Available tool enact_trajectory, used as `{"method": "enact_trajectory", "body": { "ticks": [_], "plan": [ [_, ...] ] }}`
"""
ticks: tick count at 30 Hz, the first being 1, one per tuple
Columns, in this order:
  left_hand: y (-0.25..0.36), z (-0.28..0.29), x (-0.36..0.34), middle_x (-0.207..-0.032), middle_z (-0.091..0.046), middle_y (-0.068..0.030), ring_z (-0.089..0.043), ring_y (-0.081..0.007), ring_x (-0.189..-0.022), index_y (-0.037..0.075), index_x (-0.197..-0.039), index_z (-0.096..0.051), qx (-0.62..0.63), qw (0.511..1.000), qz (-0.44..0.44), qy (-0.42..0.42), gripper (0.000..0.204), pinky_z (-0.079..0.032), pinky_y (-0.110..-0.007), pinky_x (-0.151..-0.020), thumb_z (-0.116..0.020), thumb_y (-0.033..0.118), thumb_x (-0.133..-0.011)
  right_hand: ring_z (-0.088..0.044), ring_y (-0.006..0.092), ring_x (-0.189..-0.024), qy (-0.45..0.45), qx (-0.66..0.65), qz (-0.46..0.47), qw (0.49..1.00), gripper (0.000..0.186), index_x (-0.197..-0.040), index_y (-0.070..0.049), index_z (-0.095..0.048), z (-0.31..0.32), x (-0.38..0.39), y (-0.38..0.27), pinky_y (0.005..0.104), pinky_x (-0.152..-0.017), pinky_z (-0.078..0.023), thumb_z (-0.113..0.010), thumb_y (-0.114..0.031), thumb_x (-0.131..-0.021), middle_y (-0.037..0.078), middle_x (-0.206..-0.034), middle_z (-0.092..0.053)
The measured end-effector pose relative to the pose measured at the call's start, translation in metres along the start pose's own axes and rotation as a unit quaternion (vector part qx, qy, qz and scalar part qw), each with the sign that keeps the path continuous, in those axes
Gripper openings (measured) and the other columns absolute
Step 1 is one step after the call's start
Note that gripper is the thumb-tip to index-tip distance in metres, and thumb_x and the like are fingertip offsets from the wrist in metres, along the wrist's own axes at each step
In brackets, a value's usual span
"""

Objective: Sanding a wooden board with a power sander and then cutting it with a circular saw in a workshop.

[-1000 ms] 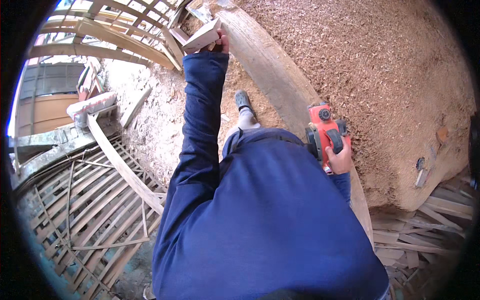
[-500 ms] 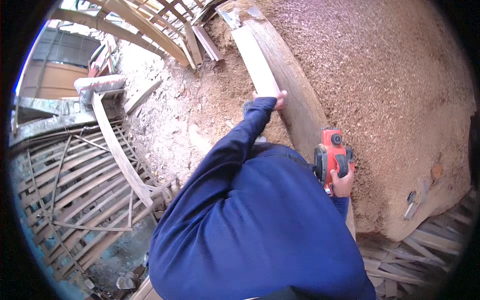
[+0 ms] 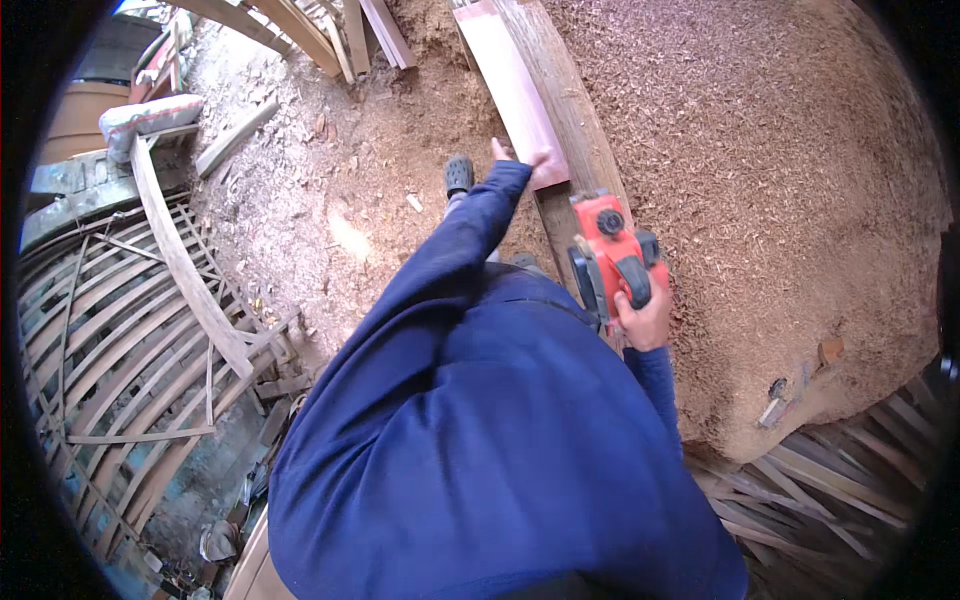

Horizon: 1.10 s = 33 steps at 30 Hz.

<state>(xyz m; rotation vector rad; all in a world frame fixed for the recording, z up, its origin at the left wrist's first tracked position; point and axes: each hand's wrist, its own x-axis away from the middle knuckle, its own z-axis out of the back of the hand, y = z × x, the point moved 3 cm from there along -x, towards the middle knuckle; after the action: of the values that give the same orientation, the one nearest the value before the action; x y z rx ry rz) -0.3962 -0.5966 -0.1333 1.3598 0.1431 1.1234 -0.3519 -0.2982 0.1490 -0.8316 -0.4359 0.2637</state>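
My right hand (image 3: 648, 318) is wrapped round the black rear handle of a red electric planer (image 3: 612, 245). The planer is over the long, weathered plank (image 3: 590, 130), just short of a smaller board's near end. That smooth, pinkish board (image 3: 512, 95) lies lengthwise along the plank's left side. Beside the board's near end is my left hand (image 3: 517, 155), its fingers apart. One finger is over the board's surface and another points up off its left edge. Part of this hand is hidden by the dark blue sleeve.
Wood shavings (image 3: 760, 200) cover the ground on the right. A curved timber (image 3: 185, 260) and slatted wooden frames (image 3: 120, 370) stand at left, near a white sack (image 3: 150, 118). Loose timber strips (image 3: 820, 490) lie at lower right. My shoe (image 3: 459, 174) shows beside the left forearm.
My right hand has brought the planer forward and left, nearer the board's end. My left hand has loosened from the board's end and its fingers have spread. The whole view has shifted.
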Motion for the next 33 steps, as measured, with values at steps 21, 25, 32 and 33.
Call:
{"method": "enact_trajectory", "body": {
  "ticks": [21,25,32,33],
  "plan": [
    [-0.315,0.334,0.073,-0.132,-0.056,-0.0150,-0.053,-0.0266,-0.118,-0.006,-0.134,-0.044,0.019,0.910,0.333,0.245,0.098,-0.043,-0.035,-0.097,-0.076,0.061,-0.071,-0.064,0.0409,-0.078,0.049,0.113,0.127,0.984,0.020,-0.086,-0.005,-0.061,-0.110,-0.189,-0.073,0.0464,-0.073,-0.051,-0.065,-0.015,-0.070,0.021,-0.079,-0.065],
    [-0.223,0.270,0.033,-0.129,-0.057,-0.0186,-0.059,-0.0276,-0.112,0.002,-0.144,-0.034,0.102,0.962,0.213,0.138,0.087,-0.050,-0.036,-0.091,-0.078,0.042,-0.079,-0.065,0.0396,-0.081,0.051,0.126,0.131,0.982,0.023,-0.088,-0.004,-0.063,-0.122,-0.232,-0.095,0.0456,-0.076,-0.052,-0.065,-0.017,-0.070,0.021,-0.081,-0.067],
    [-0.032,0.114,0.020,-0.123,-0.059,-0.0192,-0.058,-0.0263,-0.113,-0.001,-0.141,-0.035,0.064,0.981,-0.001,-0.180,0.087,-0.048,-0.037,-0.096,-0.083,0.031,-0.075,-0.066,0.0387,-0.082,0.025,0.095,0.109,0.989,0.023,-0.087,-0.004,-0.065,-0.148,-0.307,-0.128,0.0445,-0.078,-0.052,-0.064,-0.018,-0.069,0.022,-0.083,-0.067],
    [-0.016,0.094,0.023,-0.125,-0.058,-0.0182,-0.057,-0.0263,-0.116,0.000,-0.139,-0.037,0.060,0.977,-0.004,-0.205,0.082,-0.047,-0.038,-0.098,-0.082,0.031,-0.077,-0.066,0.0386,-0.082,0.037,0.101,0.116,0.987,0.023,-0.087,-0.004,-0.065,-0.151,-0.316,-0.133,0.0443,-0.078,-0.052,-0.065,-0.018,-0.069,0.022,-0.083,-0.067]
  ]
}}
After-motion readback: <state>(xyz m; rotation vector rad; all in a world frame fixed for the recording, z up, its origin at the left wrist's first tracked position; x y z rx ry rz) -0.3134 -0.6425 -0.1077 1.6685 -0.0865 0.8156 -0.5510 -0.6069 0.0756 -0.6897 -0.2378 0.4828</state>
